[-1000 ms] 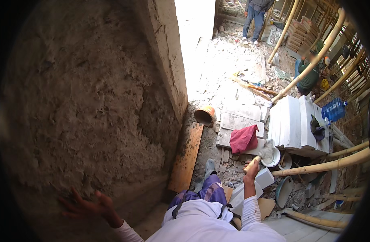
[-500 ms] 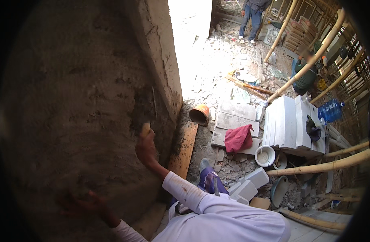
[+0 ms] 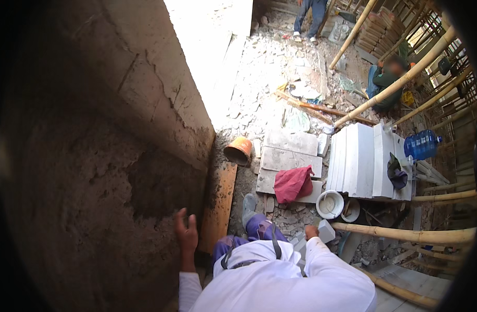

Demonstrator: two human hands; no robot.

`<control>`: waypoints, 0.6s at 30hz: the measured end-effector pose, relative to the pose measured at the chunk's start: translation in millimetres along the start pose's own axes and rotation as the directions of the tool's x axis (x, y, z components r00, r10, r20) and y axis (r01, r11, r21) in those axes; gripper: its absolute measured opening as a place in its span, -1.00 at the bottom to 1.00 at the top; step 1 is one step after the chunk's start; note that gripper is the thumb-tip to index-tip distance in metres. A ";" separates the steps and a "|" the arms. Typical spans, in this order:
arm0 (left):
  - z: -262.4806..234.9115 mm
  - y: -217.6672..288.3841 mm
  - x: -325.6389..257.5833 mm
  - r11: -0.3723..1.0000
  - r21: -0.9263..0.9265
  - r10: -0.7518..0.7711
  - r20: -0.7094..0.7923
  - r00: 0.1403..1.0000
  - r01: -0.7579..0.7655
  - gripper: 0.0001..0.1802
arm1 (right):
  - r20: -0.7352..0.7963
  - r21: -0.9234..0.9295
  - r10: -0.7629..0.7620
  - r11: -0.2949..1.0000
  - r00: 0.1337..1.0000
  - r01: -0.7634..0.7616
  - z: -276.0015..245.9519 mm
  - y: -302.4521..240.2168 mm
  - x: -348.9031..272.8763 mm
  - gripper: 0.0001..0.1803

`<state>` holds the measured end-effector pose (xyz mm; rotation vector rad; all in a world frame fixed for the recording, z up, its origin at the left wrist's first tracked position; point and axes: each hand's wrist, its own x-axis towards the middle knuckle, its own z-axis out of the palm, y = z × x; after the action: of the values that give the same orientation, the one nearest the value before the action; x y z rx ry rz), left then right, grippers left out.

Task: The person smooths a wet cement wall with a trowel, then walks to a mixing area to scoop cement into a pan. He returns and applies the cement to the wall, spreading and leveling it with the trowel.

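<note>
My left hand (image 3: 186,232) rests flat on the rough, damp grey plaster of the wall (image 3: 103,171), fingers spread and holding nothing. My right hand (image 3: 311,231) hangs low by my right side, just beside a small pale block (image 3: 327,229). Its fingers look curled, but my sleeve and body hide what, if anything, is in it. My knee in purple trousers (image 3: 259,227) and one boot (image 3: 248,207) point toward the wall's foot.
A wooden plank (image 3: 220,203) lies along the wall base, with an orange bucket (image 3: 239,151) at its far end. A red cloth (image 3: 293,183), white blocks (image 3: 363,161), white bucket (image 3: 330,204), blue water bottle (image 3: 423,144) and bamboo poles (image 3: 404,234) crowd the right. One person squats (image 3: 386,78), another stands (image 3: 308,15).
My right hand has come off the wall, where it was pressed half a second ago, and dropped to my right side. My left hand now sits higher and nearer the plank.
</note>
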<state>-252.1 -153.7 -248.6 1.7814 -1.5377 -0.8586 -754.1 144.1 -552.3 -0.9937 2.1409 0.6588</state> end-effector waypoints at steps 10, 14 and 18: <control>132.3 -248.4 -47.9 0.618 0.391 -0.783 0.381 0.491 0.682 -0.37 | 0.276 0.952 0.398 0.011 0.875 -0.305 -152.6 51.9 -6.5 -0.61; 158.4 -240.5 14.0 0.800 0.423 -0.593 0.450 0.667 0.425 -0.43 | 0.187 0.946 0.102 -0.287 0.977 -0.151 -236.9 -25.0 -18.0 -0.56; 199.0 -170.1 116.8 0.881 0.146 -0.470 0.379 0.797 0.450 -0.49 | -0.060 0.947 0.061 -0.311 0.996 0.076 -317.5 -77.4 -9.0 -0.60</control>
<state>-300.2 -256.9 -511.7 2.1588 -1.3783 -1.5231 -803.5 -110.9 -353.7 0.0856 1.7069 -1.3104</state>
